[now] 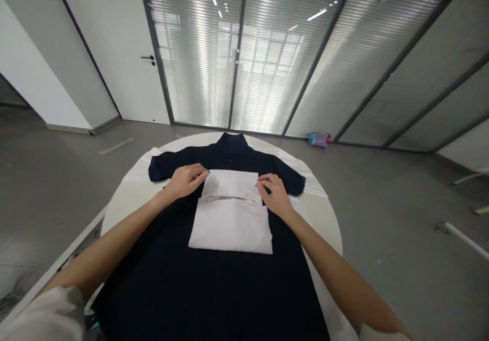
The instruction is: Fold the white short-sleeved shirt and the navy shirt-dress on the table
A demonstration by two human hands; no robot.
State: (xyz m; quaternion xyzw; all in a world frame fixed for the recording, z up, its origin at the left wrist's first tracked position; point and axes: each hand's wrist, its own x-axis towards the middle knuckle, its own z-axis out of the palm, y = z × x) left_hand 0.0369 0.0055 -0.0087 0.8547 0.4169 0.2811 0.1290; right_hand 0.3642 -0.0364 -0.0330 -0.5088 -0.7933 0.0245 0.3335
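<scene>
A folded white cloth (231,226), perhaps a garment, lies flat on a dark navy short-sleeved shirt (214,290). Its upper part is a narrower folded panel, and a crease crosses the middle. The shirt is spread out with its collar (232,141) at the far side and both sleeves stretched sideways. At the cloth's far left corner, my left hand (188,179) pinches the edge with thumb and fingers. My right hand (275,194) has its fingertips closed on the far right edge. The shirt's lower end runs out of view toward me.
Beneath the shirt stands a round white table (324,219) with more white fabric on it. A colourful striped object (319,140) lies on the grey floor by the glass partition (263,76). A white door (118,51) is at the back left; pale legs (466,239) show at right.
</scene>
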